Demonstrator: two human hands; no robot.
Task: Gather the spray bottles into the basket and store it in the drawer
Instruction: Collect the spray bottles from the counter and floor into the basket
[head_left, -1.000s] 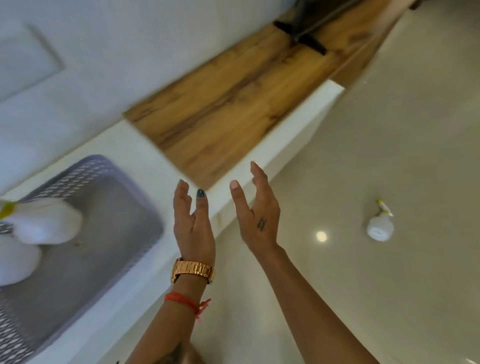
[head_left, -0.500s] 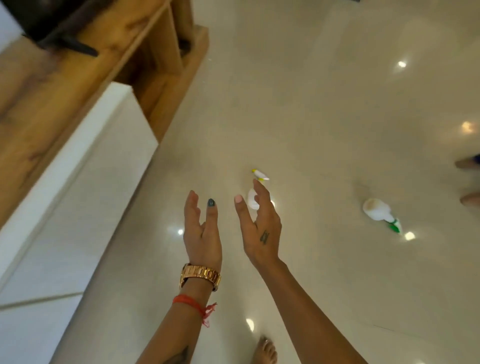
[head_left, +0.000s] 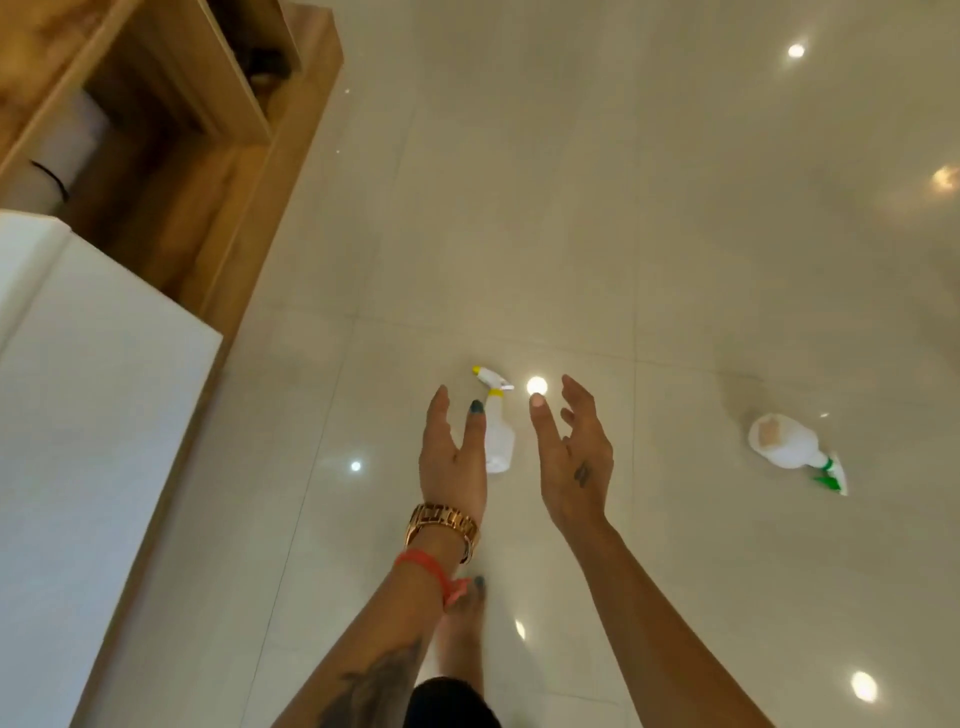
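A white spray bottle with a yellow nozzle (head_left: 500, 436) lies on the glossy floor, seen between my two hands. My left hand (head_left: 453, 457) is stretched out with straight fingers and partly covers the bottle's left side from above. My right hand (head_left: 574, 457) is held out to the bottle's right, fingers relaxed, holding nothing. A second white spray bottle with a green nozzle (head_left: 789, 447) lies on its side further right. The basket and the drawer are out of view.
A white cabinet (head_left: 78, 441) fills the left side. Behind it stands a wooden shelf unit (head_left: 208, 171) with a white roll (head_left: 57, 156) inside. The pale tiled floor (head_left: 623, 208) stretches ahead with light reflections. My bare foot (head_left: 462, 623) is below my left wrist.
The view has swung from the cabinet top with the basket to the floor. Both hands stay raised and empty, and the yellow-nozzle bottle now lies between them.
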